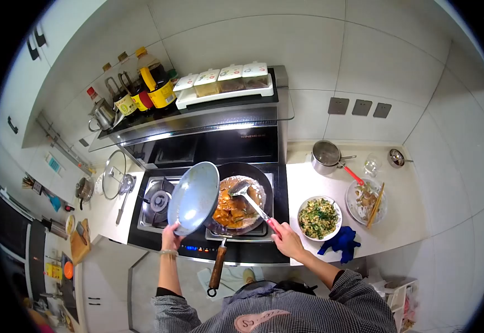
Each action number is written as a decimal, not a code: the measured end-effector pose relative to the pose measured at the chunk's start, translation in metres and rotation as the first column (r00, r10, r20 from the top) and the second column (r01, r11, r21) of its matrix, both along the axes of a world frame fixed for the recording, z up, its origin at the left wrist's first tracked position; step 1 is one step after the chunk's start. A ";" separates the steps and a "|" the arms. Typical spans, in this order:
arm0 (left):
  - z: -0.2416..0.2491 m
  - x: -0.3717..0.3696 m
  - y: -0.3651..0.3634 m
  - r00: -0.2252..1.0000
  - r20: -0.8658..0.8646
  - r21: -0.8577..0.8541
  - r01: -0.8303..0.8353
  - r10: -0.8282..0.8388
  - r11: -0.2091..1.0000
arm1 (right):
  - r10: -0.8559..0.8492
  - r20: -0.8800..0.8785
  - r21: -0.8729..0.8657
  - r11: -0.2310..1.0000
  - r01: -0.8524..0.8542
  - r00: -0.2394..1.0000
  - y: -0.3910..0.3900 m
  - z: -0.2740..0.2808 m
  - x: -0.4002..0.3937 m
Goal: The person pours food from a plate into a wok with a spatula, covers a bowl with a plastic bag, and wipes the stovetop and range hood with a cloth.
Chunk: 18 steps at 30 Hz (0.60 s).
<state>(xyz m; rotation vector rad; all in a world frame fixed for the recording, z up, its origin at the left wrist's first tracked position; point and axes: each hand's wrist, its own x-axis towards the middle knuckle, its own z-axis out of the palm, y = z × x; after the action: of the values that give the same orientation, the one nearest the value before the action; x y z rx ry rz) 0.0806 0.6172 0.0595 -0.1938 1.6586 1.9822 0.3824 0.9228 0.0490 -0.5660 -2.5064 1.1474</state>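
A wide grey-blue bowl (pixel 191 202) is tilted on its side by the left edge of the wok (pixel 265 180), its hollow toward me. My left hand (pixel 171 238) is closed on the bowl's lower rim. Orange-brown pieces of food (pixel 229 213) in sauce fill part of the wok. My right hand (pixel 287 242) is wrapped round the red end of a spatula (pixel 257 208), whose dark metal head lies among the food. The wok sits on the right burner, and its wooden handle (pixel 217 269) points toward me. The bowl hides the wok's left rim.
On the right counter are a dish of chopped greens (pixel 319 218), a blue cloth or glove (pixel 342 244), a saucepan (pixel 325 157), and a plate (pixel 382 213) with chopsticks. A bare burner (pixel 159 201) and a glass lid (pixel 114 173) are leftward. Seasoning boxes (pixel 219 83) line the shelf.
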 end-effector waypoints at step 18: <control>0.007 0.039 0.013 0.979 0.189 0.225 0.036 -0.079 0.974 | -0.864 -0.088 0.199 0.472 0.859 0.495 0.070 -0.074 0.174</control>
<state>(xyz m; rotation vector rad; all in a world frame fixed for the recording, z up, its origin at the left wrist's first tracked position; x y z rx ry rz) 0.1195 0.6304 0.0665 -0.2478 1.2963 2.0141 0.5567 0.9931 -0.0248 -1.5488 -1.8107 0.4271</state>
